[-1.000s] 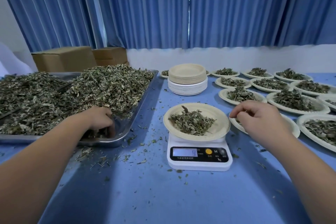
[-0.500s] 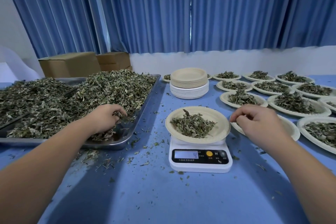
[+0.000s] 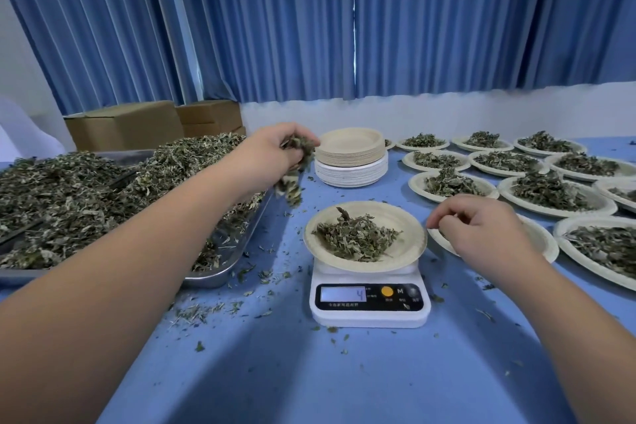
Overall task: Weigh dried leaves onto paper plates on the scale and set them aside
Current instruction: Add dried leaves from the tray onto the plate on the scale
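The left hand [image 3: 265, 155] is raised above the right end of the metal tray [image 3: 213, 277], and its grip is closed around a clump of dried leaves [image 3: 292, 179]. The clump hangs out below the fingers, so its long axis is close to vertical and its loose end points down at the counter [image 3: 309, 372]. From this grip the target lies to the right, lower and nearer to the person: it is the paper plate [image 3: 409, 227] that sits flat on the white kitchen scale [image 3: 370, 317], with its open side up. This plate is round and has no long axis of its own. It already carries a small heap of leaves [image 3: 354, 237], and the display shows a 4. I judge that the next move is a short travel to the right and down until the clump is over the plate. The right hand [image 3: 481, 231] is nearer, just beside the right rim of the plate. Its fingers are curled with the tips together, but I cannot tell if they pinch a leaf. Filled plates [image 3: 550, 189] wait further to the right.
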